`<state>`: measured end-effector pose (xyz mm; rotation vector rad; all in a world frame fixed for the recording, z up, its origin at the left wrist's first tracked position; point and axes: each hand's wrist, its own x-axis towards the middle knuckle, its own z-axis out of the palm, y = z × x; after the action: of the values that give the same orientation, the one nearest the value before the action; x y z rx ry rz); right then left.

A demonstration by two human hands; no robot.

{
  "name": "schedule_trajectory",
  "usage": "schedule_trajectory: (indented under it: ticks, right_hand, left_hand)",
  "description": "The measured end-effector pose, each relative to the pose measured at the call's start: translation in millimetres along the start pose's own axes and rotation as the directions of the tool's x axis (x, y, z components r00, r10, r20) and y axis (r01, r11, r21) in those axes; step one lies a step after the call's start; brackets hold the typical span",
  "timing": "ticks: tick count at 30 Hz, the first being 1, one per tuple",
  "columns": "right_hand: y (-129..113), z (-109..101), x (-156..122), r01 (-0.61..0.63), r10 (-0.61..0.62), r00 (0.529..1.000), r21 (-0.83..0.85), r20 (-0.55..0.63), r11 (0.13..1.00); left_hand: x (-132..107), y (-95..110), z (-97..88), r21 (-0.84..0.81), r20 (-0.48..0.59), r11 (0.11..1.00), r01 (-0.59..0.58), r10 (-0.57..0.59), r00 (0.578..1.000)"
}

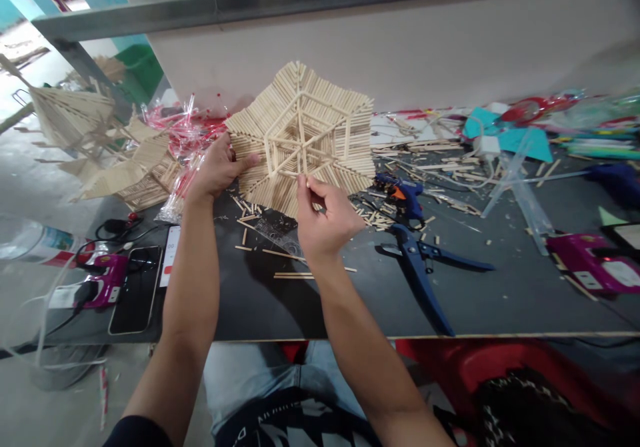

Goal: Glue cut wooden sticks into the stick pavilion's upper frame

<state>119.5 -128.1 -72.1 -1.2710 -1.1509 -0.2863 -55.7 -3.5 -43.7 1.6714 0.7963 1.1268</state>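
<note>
A six-sided roof-like piece of thin wooden sticks (253, 127) is held up above the table, its underside with a hexagonal stick frame and crossing spokes facing me. My left hand (215, 167) grips its left edge, thumb on the near face and the other fingers behind. At the lower middle of the frame, my right hand (325, 214) is closed in a pinch, thumb and forefinger at the end of a spoke. Whether a separate stick is between those fingertips I cannot make out. Loose sticks (295, 276) lie on the table below.
Blue cutters (420, 274) lie right of my right hand, a blue glue gun (407, 194) behind them. Another stick model (125, 167) stands at left near plastic-wrapped red items (187, 140). A phone (135, 290) and purple power strips (595, 260) lie near the table's sides.
</note>
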Motion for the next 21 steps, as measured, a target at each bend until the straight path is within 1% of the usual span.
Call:
schedule_trajectory:
  ticks: [3, 7, 11, 15, 19, 21]
  right_hand:
    - [-0.3, 0.5, 0.6, 0.000, 0.000, 1.000, 0.020, -0.002, 1.000]
    - [-0.3, -0.2, 0.1, -0.082, 0.081, 0.996, 0.022, 0.021, 0.996]
    - [-0.2, -1.5, -0.5, -0.123, 0.119, 0.991, 0.060, 0.064, 0.991]
    - [1.2, 0.0, -1.4, -0.168, 0.159, 0.984, 0.101, 0.084, 0.981]
    - [4.5, 0.3, -2.9, -0.161, 0.155, 0.987, 0.165, 0.051, 0.973]
    - [7.5, -3.0, -3.0, -0.162, 0.152, 0.986, 0.193, 0.069, 0.968]
  left_hand:
    - [0.0, 0.4, 0.3, 0.012, -0.002, 1.000, 0.004, -0.004, 1.000]
    - [-0.2, 1.9, 1.1, 0.016, -0.005, 1.000, 0.018, -0.018, 1.000]
    - [-0.4, 2.5, 1.1, 0.000, -0.001, 1.000, 0.026, -0.026, 1.000]
    - [0.6, -0.9, -1.5, 0.017, 0.022, 1.000, 0.003, -0.003, 1.000]
    - [1.2, -5.7, -5.0, 0.066, 0.021, 0.998, -0.010, 0.008, 1.000]
    - [0.8, -6.6, -5.7, 0.076, 0.011, 0.997, -0.006, 0.005, 1.000]
